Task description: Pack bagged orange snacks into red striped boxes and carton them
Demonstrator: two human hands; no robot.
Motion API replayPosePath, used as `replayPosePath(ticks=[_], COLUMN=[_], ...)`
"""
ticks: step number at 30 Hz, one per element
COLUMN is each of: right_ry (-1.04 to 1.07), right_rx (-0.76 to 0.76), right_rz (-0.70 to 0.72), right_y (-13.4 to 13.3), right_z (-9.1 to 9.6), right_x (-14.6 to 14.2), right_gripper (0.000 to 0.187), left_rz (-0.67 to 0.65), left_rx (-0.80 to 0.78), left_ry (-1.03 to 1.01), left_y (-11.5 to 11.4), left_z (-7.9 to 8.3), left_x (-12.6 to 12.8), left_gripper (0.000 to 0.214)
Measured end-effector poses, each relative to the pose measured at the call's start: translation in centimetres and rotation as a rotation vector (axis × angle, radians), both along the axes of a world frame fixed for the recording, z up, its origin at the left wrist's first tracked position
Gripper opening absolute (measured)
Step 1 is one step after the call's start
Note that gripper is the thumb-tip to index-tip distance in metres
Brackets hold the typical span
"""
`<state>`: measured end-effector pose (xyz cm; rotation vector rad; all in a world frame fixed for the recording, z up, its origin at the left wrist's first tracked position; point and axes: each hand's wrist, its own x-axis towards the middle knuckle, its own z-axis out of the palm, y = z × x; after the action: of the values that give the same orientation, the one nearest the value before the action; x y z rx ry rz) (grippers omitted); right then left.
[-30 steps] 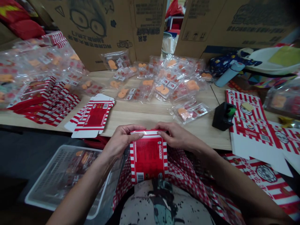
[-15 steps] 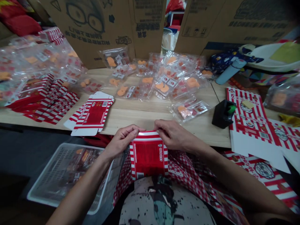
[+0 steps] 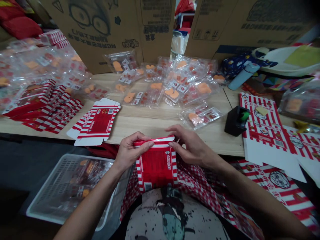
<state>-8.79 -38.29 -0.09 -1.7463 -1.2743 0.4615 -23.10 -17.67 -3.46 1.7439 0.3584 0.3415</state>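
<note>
A red-and-white striped cardboard box [image 3: 157, 166] rests in my lap against my body, its printed red panel facing up. My left hand [image 3: 132, 150] grips its upper left corner, the thumb lying across the panel near the top edge. At the upper right corner is my right hand [image 3: 191, 146], thumb on the striped edge and fingers curled over behind it; the index finger is raised a little. A narrow flap along the top edge stands partly folded between the hands. The fingertips behind the box are hidden.
Clear packets of orange pieces [image 3: 172, 93] lie across the table. Flat striped cartons [image 3: 97, 121] and stacked boxes [image 3: 47, 106] are at left. A white basket [image 3: 50, 186] holds packets below. A black tape dispenser [image 3: 236, 121], more cartons [image 3: 262, 123] and a blue bottle [image 3: 243, 76] are at right.
My left thumb has moved inward across the box's panel. My right hand has loosened, its index finger lifting off the edge. The top flap now shows as folded at an angle.
</note>
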Motion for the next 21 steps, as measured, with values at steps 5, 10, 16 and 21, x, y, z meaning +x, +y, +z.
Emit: replayPosePath(ticks=[5,10,16,21], right_ry=[0.004,0.572,0.236,-0.101], right_rx=[0.018,-0.122,-0.254,-0.149], right_rz=[-0.063,0.140,-0.032,-0.193], right_y=[-0.3,-0.1,1.3,1.4], right_z=[-1.0,-0.9,1.2,0.5], right_x=[0.1,2.9,3.4,1.3], right_gripper=[0.008,0.017,0.012,0.017], left_rz=[-0.103,-0.070,-0.081,-0.106], left_rx=[-0.042,-0.078,-0.062,-0.111], left_ry=[0.046,0.102,0.067,0.079], left_y=[0.0,-0.2,-0.8,-1.2], left_z=[0.0,0.2,1.7,1.3], left_x=[0.3,0.8,1.4,1.5], left_gripper=[0.024,0.027,0.035,0.033])
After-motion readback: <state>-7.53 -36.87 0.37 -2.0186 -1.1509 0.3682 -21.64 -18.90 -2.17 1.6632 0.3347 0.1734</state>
